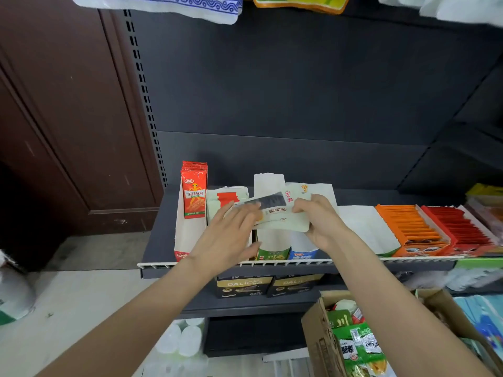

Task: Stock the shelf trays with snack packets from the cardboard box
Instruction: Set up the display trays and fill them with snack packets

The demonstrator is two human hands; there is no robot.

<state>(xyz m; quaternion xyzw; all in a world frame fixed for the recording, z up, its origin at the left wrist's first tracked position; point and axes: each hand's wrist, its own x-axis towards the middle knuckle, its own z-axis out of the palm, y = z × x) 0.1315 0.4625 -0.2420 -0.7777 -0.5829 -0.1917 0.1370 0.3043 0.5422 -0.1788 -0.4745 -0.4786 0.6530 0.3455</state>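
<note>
Your right hand (322,221) pinches the right end of a pale packet bundle (277,216), fingers curled on it. Your left hand (231,229) lies flat on the bundle's left end, fingers straight and together. You hold the bundle above the green tray (273,253) on the shelf (160,251). The box (324,336) sits below the shelf, to the right, green packets (359,344) inside.
</note>
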